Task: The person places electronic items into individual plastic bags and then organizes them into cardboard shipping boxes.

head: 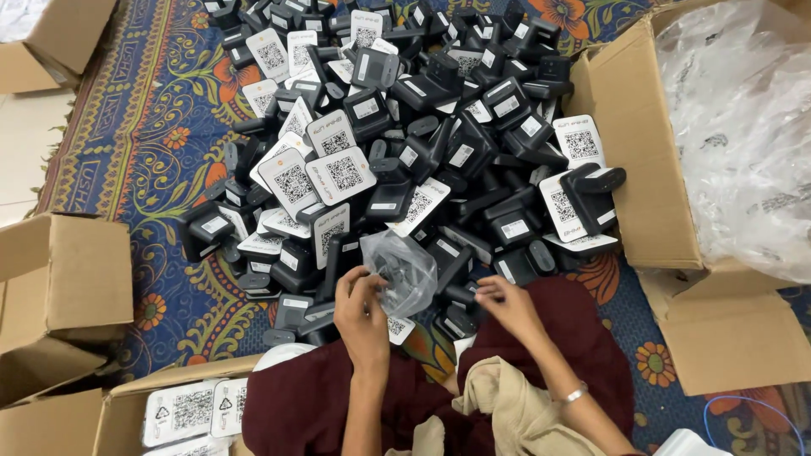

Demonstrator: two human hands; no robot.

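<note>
a patterned rug (pixel 160 127) covers the floor, and most of it lies under a heap (pixel 422 143) of black plastic units and white code cards that runs from the top edge down to the person's lap. the heap's right edge presses against the flap of a big open carton (pixel 634 160) lined with clear plastic sheet (pixel 743 127). on the left, bare rug shows between the heap and a smaller open box (pixel 59 279); this strip is the widest free room. another box (pixel 177 414) at the bottom left holds white cards, just beside the person's knee. a box corner (pixel 51 42) sits at the top left.

at the heap's near edge, the left hand (pixel 361 308) reaches forward with the wrist straight, fingers curled and pinching the lower edge of a small clear bag (pixel 401 270) with something dark inside; the bag rests on the heap, just in front of the lap. the right hand (pixel 507 306) is near the bag but apart from it, palm down, fingertips narrowed on a black unit (pixel 465 295) at the heap's edge; whether it grips it i cannot tell. a thin bangle (pixel 576 393) rings the right wrist.
</note>
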